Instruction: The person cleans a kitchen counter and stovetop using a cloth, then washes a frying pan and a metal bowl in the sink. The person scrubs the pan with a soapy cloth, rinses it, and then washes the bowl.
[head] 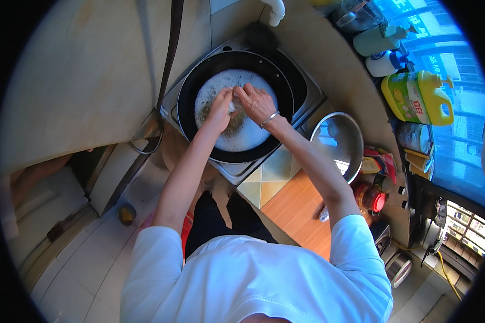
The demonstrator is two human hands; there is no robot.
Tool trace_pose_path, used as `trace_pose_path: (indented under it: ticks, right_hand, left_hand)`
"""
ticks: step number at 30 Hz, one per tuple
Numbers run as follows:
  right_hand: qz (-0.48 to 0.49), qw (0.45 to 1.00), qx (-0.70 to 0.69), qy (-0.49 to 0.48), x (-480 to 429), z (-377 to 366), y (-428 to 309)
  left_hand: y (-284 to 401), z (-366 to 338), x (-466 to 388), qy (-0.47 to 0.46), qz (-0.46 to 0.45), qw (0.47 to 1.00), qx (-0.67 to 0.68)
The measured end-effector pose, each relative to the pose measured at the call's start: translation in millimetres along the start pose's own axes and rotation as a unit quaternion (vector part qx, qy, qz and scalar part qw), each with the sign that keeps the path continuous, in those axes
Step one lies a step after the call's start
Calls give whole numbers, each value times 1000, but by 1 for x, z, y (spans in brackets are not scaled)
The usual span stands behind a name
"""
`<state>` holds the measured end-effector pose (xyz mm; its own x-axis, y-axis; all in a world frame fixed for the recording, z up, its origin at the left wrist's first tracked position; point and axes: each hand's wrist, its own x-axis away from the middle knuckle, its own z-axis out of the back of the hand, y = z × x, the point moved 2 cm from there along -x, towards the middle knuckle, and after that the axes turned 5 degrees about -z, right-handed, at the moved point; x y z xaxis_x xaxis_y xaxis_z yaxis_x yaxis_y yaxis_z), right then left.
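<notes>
A large black wok (pixel 187 109) rests on a metal gas stove (pixel 236 169). It is part filled with cloudy water (pixel 250 135) under white foam. Above the foam, near the wok's centre, my left hand (pixel 220 108) and my right hand (pixel 256 104) meet around a small whitish item (pixel 235 106). Fingers hide most of that item, so I cannot tell what it is. A metal bangle (pixel 269 120) circles my right wrist.
Right of the stove stands a steel basin (pixel 357 145). Beyond it are a red-lidded jar (pixel 372 200) and a wooden board (pixel 293 206). Yellow detergent (pixel 418 99) and pump bottles (pixel 378 40) line the window ledge. A white tap (pixel 277 14) hangs behind. At left, another person's arm (pixel 40 175) shows.
</notes>
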<state>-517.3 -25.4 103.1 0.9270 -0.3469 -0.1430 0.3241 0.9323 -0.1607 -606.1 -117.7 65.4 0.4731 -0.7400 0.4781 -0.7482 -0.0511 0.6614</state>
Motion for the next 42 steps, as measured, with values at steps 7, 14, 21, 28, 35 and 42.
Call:
trace_pose_path:
  ticks: [7, 14, 21, 28, 35, 42]
  right_hand:
    - [181, 983, 1, -40, -54, 11, 54]
    - [-125, 991, 34, -18, -157, -53, 136]
    - [-82, 988, -119, 62, -182, -63, 172]
    - [29, 969, -212, 120, -78, 34, 75]
    - [-21, 982, 65, -178, 43, -77, 12]
    - [-48, 982, 63, -174, 44, -114, -15]
  left_hand:
    - [-4, 23, 25, -84, -74, 965, -239]
    - [1, 48, 66, -1, -91, 974, -209]
    - [11, 50, 84, -38, -142, 981, -125]
    - [27, 47, 92, -147, -29, 975, 166]
    - [14, 98, 108, -67, -68, 995, -20]
    - [17, 128, 154, -17, -100, 963, -248]
